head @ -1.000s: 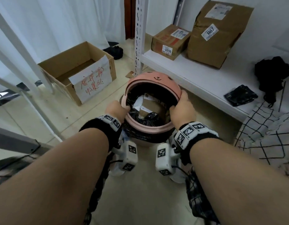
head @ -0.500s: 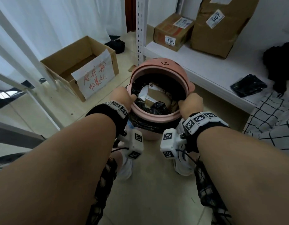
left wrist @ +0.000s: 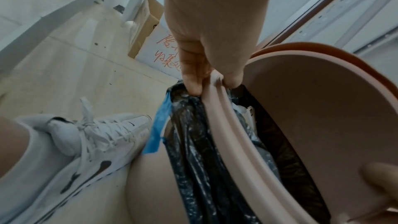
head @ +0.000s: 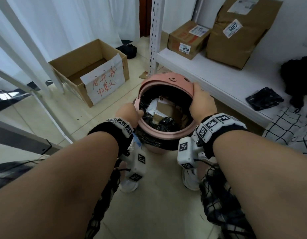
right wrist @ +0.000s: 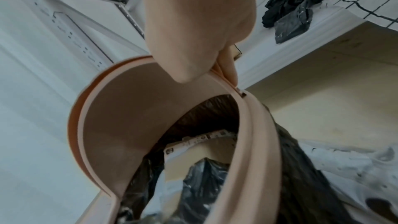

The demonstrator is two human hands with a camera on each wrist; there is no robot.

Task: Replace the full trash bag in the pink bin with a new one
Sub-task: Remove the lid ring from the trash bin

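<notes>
The pink bin stands on the floor between my feet. Its pink top ring carries a bear-face flap lid and sits tilted, with the far side raised. My left hand pinches the ring's left rim, thumb inside and fingers outside. My right hand grips the ring's right side by the lid, as the right wrist view shows. The full black trash bag holds cardboard and paper, and its edge hangs over the bin wall. A folded black bag lies on the shelf.
A white shelf with two brown parcels runs along the right, its perforated post just behind the bin. An open cardboard box with a red-lettered sign sits at the left. White frame legs slant at the far left. My white shoe is beside the bin.
My right hand has slid up the rim to the lid's right side. The ring now tilts up off the bin, baring more of the bag's folded edge.
</notes>
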